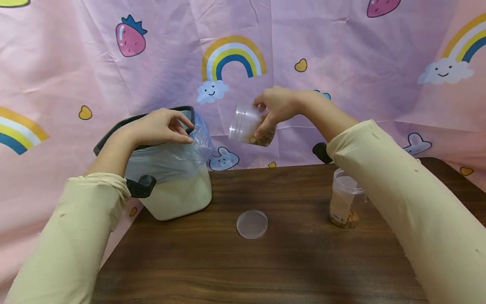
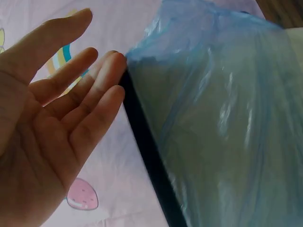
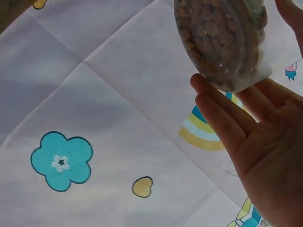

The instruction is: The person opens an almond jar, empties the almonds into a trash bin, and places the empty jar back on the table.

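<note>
My right hand (image 1: pixel 279 104) grips a clear plastic jar (image 1: pixel 243 122) in the air, right of the bin. The jar lies tipped on its side, its uncapped mouth facing left. Brown nut-like pieces (image 3: pixel 210 35) gather toward its base, seen closely in the right wrist view. My left hand (image 1: pixel 159 126) is at the black rim (image 1: pixel 144 115) of a cream waste bin (image 1: pixel 182 192) lined with a blue plastic bag (image 1: pixel 174 162). In the left wrist view its fingers (image 2: pixel 97 118) are loosely bent, holding nothing, with the fingertips right at the rim.
A round clear lid (image 1: pixel 252 224) lies flat on the dark wooden table (image 1: pixel 228 266). To the right stands a second clear jar (image 1: pixel 343 200), uncapped and labelled, with brown pieces at its bottom, partly behind my right sleeve. A patterned pink cloth (image 1: pixel 167 76) hangs behind the table.
</note>
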A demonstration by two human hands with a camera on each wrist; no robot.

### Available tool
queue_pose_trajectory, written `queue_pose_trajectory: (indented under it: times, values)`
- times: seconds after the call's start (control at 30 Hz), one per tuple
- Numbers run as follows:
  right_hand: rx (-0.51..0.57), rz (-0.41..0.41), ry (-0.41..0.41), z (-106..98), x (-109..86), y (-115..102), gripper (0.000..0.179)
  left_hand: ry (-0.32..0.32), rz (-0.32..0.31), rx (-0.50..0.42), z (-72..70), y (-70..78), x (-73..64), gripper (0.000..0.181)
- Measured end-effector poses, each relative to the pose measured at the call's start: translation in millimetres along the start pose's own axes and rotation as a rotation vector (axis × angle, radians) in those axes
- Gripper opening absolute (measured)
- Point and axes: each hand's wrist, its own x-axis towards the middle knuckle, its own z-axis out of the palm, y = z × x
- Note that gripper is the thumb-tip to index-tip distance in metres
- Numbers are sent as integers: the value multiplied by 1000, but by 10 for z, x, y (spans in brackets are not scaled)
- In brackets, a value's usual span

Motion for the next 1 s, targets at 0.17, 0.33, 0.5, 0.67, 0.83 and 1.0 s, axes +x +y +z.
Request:
queue_pose_trajectory:
  times: [0.17,0.33,0.5,0.67,0.83,1.0]
  values:
    - [-2,-7,6,-78,138,-66,77,50,-22,17,-107,-98,-54,38]
    - [-13,-26,27,-151,241,-135,67,53,-32,29,-160,-193,-127,31]
    - [-9,-39,33,-193,333,-225,71,62,-35,60,-133,-286,-197,22]
    - [-32,-34,41,-215,430,-320,74,77,-31,47,-100,-348,-211,16]
    - [-61,-12,32,-212,523,-416,80,103,-17,29,-71,-375,-171,14]
    - [-76,-4,48,-191,609,-496,81,129,-31,25,-51,-385,-157,14]
